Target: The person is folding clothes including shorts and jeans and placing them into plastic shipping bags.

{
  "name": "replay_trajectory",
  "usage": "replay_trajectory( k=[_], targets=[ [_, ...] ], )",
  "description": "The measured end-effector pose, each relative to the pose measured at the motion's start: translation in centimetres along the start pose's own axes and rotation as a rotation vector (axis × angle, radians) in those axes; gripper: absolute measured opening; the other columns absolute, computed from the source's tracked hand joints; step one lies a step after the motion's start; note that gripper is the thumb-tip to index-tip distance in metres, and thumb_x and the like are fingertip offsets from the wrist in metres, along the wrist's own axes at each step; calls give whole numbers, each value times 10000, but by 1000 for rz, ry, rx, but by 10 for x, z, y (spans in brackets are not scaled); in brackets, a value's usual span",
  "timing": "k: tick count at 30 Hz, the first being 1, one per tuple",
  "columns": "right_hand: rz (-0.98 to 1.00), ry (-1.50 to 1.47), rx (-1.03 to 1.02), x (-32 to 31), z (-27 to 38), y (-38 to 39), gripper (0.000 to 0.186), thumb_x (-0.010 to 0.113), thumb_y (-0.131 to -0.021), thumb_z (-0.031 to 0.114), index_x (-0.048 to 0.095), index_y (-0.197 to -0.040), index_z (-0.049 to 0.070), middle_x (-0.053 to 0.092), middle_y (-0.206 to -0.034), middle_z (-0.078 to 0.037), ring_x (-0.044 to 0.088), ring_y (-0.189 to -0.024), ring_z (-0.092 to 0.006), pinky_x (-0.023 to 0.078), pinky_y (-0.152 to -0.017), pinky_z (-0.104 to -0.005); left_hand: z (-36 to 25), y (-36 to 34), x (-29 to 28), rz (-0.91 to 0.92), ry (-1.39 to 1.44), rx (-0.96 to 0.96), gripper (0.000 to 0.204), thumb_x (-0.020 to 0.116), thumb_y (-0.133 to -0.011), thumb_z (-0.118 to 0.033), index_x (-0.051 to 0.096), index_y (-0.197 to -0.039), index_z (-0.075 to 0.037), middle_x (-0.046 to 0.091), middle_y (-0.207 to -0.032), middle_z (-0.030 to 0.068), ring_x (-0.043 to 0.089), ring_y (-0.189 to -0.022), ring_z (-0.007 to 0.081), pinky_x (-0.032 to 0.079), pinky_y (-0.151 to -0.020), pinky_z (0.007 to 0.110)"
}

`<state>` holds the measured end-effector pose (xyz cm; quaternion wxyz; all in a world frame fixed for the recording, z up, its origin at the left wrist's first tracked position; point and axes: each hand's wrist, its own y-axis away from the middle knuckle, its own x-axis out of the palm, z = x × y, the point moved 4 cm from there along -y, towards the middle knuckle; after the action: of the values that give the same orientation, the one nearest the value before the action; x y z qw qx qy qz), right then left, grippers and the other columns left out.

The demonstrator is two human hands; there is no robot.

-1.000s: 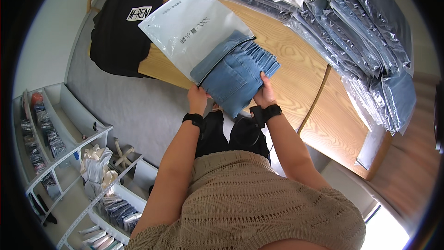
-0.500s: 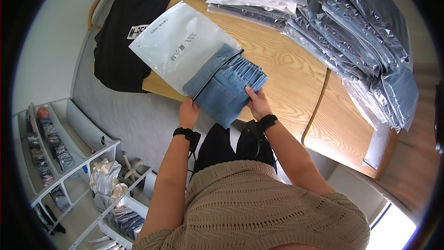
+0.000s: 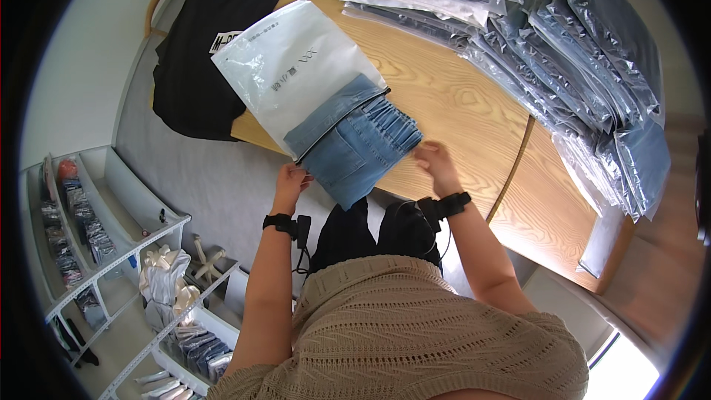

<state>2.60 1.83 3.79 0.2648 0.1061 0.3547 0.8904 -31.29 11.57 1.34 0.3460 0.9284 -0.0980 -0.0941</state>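
Folded blue jeans (image 3: 363, 152) lie partly inside a frosted white zip bag (image 3: 296, 52), which reaches up and left over the table. The bag's dark-edged mouth crosses the denim, and the gathered waistband sticks out at the right. My left hand (image 3: 291, 184) pinches the near corner of the bag's mouth, its fingertips partly hidden under the edge. Just right of the waistband is my right hand (image 3: 438, 168), off the jeans, with loosely bent fingers apart and nothing in them. Each wrist wears a black strap with a small device.
A black garment (image 3: 215, 52) drapes over the table's left end. Bagged clothes (image 3: 429, 0) are stacked at the back, and more bagged jeans (image 3: 585, 52) pile up at the right of the wooden table (image 3: 459, 104). White shelving (image 3: 133, 252) with packed items stands at lower left.
My right hand has let go of the jeans and moved right and slightly down. My left hand has shifted slightly left and down, staying at the bag's corner.
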Motion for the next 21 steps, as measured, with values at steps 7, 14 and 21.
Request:
replay_trajectory(
  k=[7, 14, 21],
  targets=[
    [134, 234, -343, 20, 43, -35, 724, 741, -740, 321, 407, -1264, -52, 526, -1187, -189, 515, -1087, -234, 409, -923, -316, 10, 22, 26, 370, 29, -217, 458, 609, -848, -364, 492, -1176, -67, 552, -1117, 80, 514, -1045, 166, 452, -825, 309],
    [503, 243, 50, 59, 52, -18, 547, 720, -754, 278, 551, -1171, -34, 621, -1050, -106, 570, -956, -167, 423, -863, -265, 15, 2, 36, 288, 240, -86, 585, 551, -913, -257, 255, -1376, -56, 411, -1354, 118, 469, -1184, 267, 408, -963, 435],
    [531, 427, -325, 77, 62, 12, 482, 621, -850, 222, 484, -1261, 11, 618, -1087, -132, 563, -1007, -217, 417, -899, -305, 19, 1, 26, 227, 208, -171, 537, 559, -910, -251, 294, -1350, -93, 446, -1318, 105, 494, -1154, 267, 438, -922, 453]
  ],
)
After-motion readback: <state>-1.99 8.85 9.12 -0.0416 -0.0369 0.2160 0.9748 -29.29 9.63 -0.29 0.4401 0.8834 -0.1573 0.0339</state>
